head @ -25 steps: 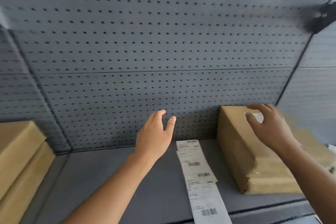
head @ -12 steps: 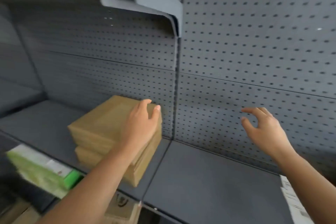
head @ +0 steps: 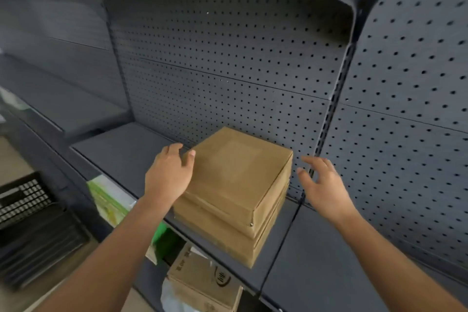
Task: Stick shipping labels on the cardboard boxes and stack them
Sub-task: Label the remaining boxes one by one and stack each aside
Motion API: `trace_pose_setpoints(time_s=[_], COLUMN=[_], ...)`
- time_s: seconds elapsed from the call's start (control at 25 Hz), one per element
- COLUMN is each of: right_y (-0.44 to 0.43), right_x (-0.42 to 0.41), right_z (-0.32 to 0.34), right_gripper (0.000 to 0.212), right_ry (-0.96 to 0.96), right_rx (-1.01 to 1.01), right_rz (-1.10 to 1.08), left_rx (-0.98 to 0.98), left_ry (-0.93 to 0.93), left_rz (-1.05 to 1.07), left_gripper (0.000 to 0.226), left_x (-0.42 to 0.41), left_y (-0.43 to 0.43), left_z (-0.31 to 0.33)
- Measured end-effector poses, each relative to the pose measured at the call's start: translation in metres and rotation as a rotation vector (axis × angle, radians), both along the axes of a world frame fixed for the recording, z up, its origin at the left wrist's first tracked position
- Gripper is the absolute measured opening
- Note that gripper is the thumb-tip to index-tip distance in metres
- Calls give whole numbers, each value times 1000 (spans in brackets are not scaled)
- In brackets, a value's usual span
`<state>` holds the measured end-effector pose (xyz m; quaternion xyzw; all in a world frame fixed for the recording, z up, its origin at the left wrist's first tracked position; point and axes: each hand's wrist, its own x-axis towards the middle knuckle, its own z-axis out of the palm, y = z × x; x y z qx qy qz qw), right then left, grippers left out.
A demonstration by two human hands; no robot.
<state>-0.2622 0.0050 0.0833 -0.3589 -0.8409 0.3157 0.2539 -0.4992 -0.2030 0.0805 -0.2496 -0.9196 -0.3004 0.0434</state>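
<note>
Two boxes (head: 238,192) stacked mid-frame on the shelf (head: 304,256). Left hand (head: 168,175) spread wide, thumb touching the top box's left edge; right hand (head: 323,182) open wide, just right of it

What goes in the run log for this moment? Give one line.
stage: reaching for top cardboard box | left hand: open, touching its left edge | right hand: open, apart | stack: two boxes on shelf | label: none visible

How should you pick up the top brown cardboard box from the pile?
Probably by the two opposite side walls of the top flat brown cardboard box, one hand from each side. It lies flat and wide on another box, so one grip won't span it. The left hand touches its left edge; the right hand is apart.
</note>
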Motion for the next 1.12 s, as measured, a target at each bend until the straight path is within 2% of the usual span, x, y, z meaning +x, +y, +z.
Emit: trace_pose_setpoints(time_s=[0.12, 0.24, 0.4, 0.52, 0.64, 0.76, 1.0, 1.12], right_y=[-15, -29, -40, -41, -37, -31, -14, -5], right_x=[-29, -44, -51, -51, -42, -20, 71, 134], right_z=[-20, -29, -35, -39, -38, -31, -17, -17], right_gripper=[59, 70, 75, 75, 60, 43, 23, 28], right_ry=[49, 110, 163, 201, 231, 272, 347, 361], right_rx=[-285, -561, -702, -741, -744, -748, -699, -667], right_rz=[14, -30, -45, -43, -33, -55, -181, -282], left_rx=[53, 189, 467, 492, 489, 457, 354, 336], left_ry=[-143, -394, -675, -653, -629, -599, -555, -607], left_rz=[23, 2, 21, 12, 2, -40, -179, -300], left_gripper=[60, 60, 49, 40, 31, 33, 43, 45], left_x=[-24, -32, -34, -33, -23, -3, 76, 125], left_y=[-6, -3, 3, 3, 2, 5, 36, 59], left_z=[-15, -24, -23, -25, -22, -18, -9, -9])
